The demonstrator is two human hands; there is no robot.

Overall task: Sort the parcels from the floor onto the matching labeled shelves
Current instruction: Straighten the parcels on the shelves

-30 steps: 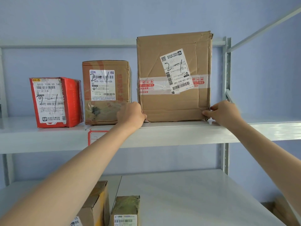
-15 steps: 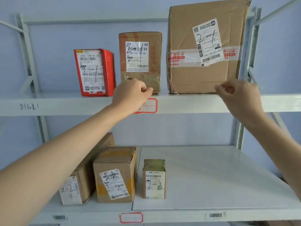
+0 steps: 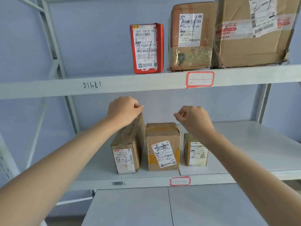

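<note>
Large parcel (image 3: 254, 38) stands upright on top shelf (image 3: 130, 85), label (image 3: 262, 15) facing outward.

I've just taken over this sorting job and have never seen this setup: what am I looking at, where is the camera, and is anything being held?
There is no machine here: a person works with bare hands, and the one camera sits on their head, looking forward and down. The left hand and right hand reach out with fingers curled and hold nothing. The left one is in front of the top of the tall parcel; whether it touches cannot be told. The upper shelf, with its 2-1 tag, carries a red parcel, a brown parcel and a large carton, all marked 2-1. The lower shelf carries three parcels marked 2-2: the tall parcel, a middle parcel and a small parcel. Its lower tag looks blank.
</note>
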